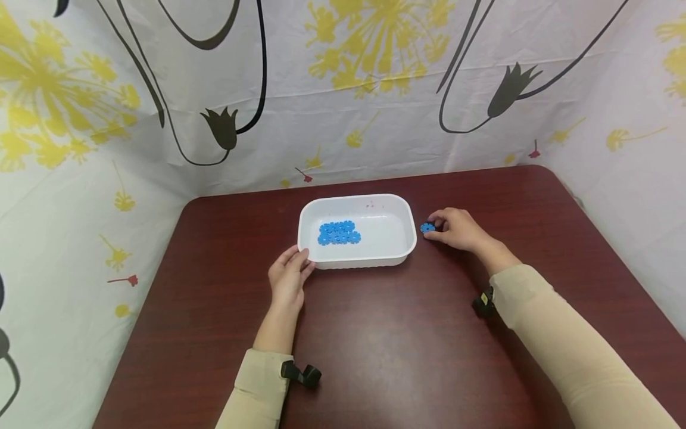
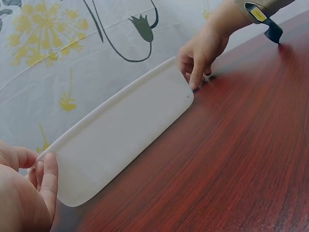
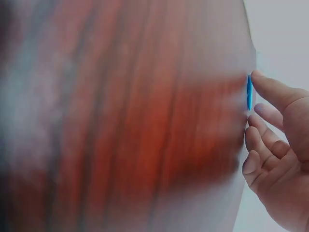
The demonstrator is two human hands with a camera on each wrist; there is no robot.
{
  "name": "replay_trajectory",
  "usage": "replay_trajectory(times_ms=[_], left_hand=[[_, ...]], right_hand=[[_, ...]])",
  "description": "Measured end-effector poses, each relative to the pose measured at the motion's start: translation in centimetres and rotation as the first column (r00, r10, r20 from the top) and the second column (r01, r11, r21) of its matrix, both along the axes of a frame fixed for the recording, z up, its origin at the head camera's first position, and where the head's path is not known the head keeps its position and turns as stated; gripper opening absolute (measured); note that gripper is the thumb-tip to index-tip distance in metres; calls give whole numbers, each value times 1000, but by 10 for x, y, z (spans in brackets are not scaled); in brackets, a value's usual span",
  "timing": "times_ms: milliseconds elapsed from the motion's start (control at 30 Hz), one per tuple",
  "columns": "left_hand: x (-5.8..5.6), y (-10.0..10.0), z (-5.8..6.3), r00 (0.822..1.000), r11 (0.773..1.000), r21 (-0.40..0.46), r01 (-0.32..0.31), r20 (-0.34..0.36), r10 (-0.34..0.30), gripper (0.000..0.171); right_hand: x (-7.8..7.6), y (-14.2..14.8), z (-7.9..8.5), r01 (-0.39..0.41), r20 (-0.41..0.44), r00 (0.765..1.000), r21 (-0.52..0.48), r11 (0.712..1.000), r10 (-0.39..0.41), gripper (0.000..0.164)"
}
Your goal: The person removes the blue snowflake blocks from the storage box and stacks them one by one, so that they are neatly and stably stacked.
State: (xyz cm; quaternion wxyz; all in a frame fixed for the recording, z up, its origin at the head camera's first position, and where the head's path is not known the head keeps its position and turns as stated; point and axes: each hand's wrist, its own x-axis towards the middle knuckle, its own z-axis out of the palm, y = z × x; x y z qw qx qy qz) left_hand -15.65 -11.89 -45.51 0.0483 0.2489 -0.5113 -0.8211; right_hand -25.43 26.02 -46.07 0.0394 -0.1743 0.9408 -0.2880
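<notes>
A white plastic tray with rounded corners sits toward the back of the table. My left hand grips its near left corner, fingers against the outer wall by the rim. Inside, on the left half of its floor, lie several blue snowflake discs set in two rows. Just right of the tray, my right hand holds a blue snowflake disc between thumb and fingers, low at the tabletop. The right wrist view shows this disc edge-on, the thumb tip at one end of it.
The dark red-brown wooden table has rounded back corners. A white cloth with yellow and grey flower prints hangs behind it and along both sides. Each sleeve carries a black strap mount at the wrist.
</notes>
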Motion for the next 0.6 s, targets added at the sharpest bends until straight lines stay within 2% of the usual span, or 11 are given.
replay_trajectory(times_ms=[133,233,333,433,600], left_hand=[[0,0,-1,1000,1000,4,4,-1,-4,37],[-1,0,-1,1000,1000,-1,8,0,-8,37],[-2,0,-2,1000,1000,-5,10,1,-10,37],[-2,0,-1,1000,1000,-5,9,3,-9,37],[-2,0,-1,1000,1000,-8,12,7,-12,37]], right_hand=[[-1,1,3,20,-14,1000,2,1000,-20,42],[-2,-1,9,45,-41,998,-38,998,-47,44],[-3,-8,17,82,-73,993,-125,989,-91,47],[-5,-18,26,104,-101,986,-230,968,-130,49],[-7,-38,38,83,-117,985,-325,942,-127,52]])
